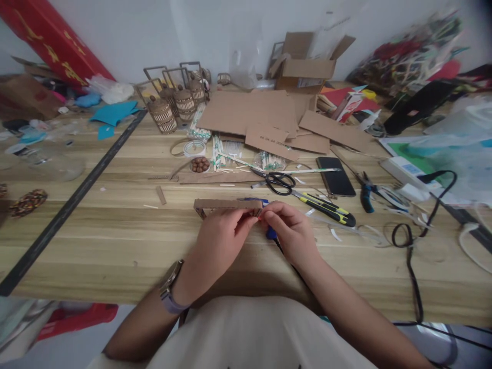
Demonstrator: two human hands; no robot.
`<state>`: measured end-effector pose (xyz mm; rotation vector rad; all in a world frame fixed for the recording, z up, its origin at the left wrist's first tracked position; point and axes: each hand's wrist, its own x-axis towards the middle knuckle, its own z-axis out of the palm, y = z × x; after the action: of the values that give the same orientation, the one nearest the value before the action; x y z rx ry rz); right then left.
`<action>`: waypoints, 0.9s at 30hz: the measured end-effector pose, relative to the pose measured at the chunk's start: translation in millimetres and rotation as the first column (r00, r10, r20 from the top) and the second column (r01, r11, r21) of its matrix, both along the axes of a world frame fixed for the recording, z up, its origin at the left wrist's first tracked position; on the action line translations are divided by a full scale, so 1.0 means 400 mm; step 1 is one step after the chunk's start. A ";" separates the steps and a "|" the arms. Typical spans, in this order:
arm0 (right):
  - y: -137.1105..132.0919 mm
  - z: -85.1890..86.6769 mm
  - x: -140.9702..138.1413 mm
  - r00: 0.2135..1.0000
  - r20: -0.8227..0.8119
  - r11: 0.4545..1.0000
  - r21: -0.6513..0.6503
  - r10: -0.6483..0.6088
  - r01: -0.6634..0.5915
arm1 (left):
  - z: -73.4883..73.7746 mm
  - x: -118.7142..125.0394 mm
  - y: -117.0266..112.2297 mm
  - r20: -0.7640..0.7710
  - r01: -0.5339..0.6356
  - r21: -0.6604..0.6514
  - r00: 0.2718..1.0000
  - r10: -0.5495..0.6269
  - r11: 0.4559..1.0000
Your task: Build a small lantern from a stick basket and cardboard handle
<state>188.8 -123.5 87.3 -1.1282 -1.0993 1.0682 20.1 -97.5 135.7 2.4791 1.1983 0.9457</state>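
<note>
A long narrow cardboard strip frame (221, 204) lies just above the wooden table's middle. My left hand (221, 241) pinches its right part with thumb and fingers, a watch on the wrist. My right hand (288, 230) is closed at the strip's right end (260, 207), fingertips pressed on it. A blue tool (270, 233) lies on the table under and between the hands, mostly hidden.
Scissors (280, 182), a yellow-black utility knife (326, 206), a phone (335, 176) and blue-handled pliers (366, 192) lie right of centre. Flat cardboard sheets (249, 113), small wooden lanterns (172, 105), stick bundles (226, 151) and a bead dish (200, 164) sit behind. A black cable (413, 256) runs at right, a black ruler (69, 205) at left.
</note>
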 end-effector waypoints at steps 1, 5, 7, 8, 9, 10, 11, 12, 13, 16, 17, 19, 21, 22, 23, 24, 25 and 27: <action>0.002 0.004 -0.003 1.000 0.031 1.000 -0.010 0.003 -0.003 | 0.000 0.000 -0.001 -0.003 0.000 -0.003 1.000 0.000 1.000; 0.010 0.016 -0.012 0.953 0.303 0.999 0.040 -0.025 0.014 | -0.003 -0.001 -0.003 -0.043 -0.022 -0.032 0.999 0.020 0.999; 0.014 0.019 -0.015 0.915 0.395 0.996 0.080 -0.075 0.047 | -0.004 -0.001 -0.003 -0.044 -0.021 -0.037 0.999 0.020 0.999; 0.016 0.020 -0.017 0.903 0.419 0.994 0.091 -0.096 0.064 | -0.005 -0.001 -0.003 -0.039 -0.018 -0.035 0.999 0.017 0.999; 0.017 0.021 -0.019 0.894 0.434 0.992 0.098 -0.113 0.077 | -0.004 -0.001 -0.003 -0.032 -0.015 -0.030 0.999 0.014 0.999; 0.019 0.021 -0.020 0.887 0.446 0.991 0.103 -0.122 0.085 | -0.004 -0.001 -0.003 -0.027 -0.012 -0.027 1.000 0.012 1.000; 0.021 0.021 -0.022 0.881 0.456 0.990 0.107 -0.127 0.088 | -0.004 -0.001 -0.002 -0.027 -0.012 -0.026 1.000 0.011 1.000; 0.022 0.021 -0.023 0.876 0.466 0.990 0.110 -0.127 0.085 | -0.003 -0.001 -0.002 -0.031 -0.012 -0.030 0.999 0.011 0.999; 0.024 0.021 -0.024 0.872 0.473 0.990 0.114 -0.127 0.082 | -0.003 -0.001 -0.002 -0.038 -0.014 -0.037 0.999 0.013 0.999; 0.027 0.022 -0.027 0.865 0.484 0.989 0.121 -0.131 0.082 | -0.002 -0.001 -0.001 -0.047 -0.018 -0.059 0.999 0.015 0.998; 0.028 0.023 -0.028 0.863 0.487 0.989 0.121 -0.134 0.085 | -0.002 -0.002 -0.001 -0.045 -0.017 -0.066 0.999 0.014 0.998; 0.028 0.024 -0.030 0.862 0.489 0.989 0.118 -0.132 0.085 | -0.003 -0.002 -0.001 -0.042 -0.014 -0.079 0.999 0.011 0.997; 0.028 0.026 -0.030 0.871 0.476 0.991 0.112 -0.118 0.073 | -0.003 -0.002 -0.001 -0.035 -0.014 -0.090 0.999 0.011 0.996; 0.027 0.026 -0.030 0.881 0.461 0.992 0.106 -0.109 0.067 | -0.004 -0.002 0.000 -0.030 -0.013 -0.092 1.000 0.011 0.996; 0.025 0.026 -0.028 0.894 0.437 0.993 0.101 -0.101 0.063 | -0.004 -0.002 0.000 -0.027 -0.014 -0.094 1.000 0.011 0.995; 0.024 0.026 -0.026 0.911 0.402 0.994 0.093 -0.091 0.058 | -0.004 -0.002 0.000 -0.026 -0.015 -0.096 1.000 0.013 0.995; 0.022 0.026 -0.024 0.932 0.356 0.996 0.079 -0.072 0.047 | -0.004 -0.003 0.000 -0.029 -0.017 -0.096 0.999 0.014 0.995; 0.018 0.024 -0.018 0.975 0.224 1.000 0.030 -0.003 -0.004 | -0.004 -0.004 0.001 -0.038 -0.020 -0.099 0.999 0.017 0.995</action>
<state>181.4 -116.3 96.8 -1.2458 -1.2885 0.9373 18.7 -97.0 134.0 2.4219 1.2503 0.8276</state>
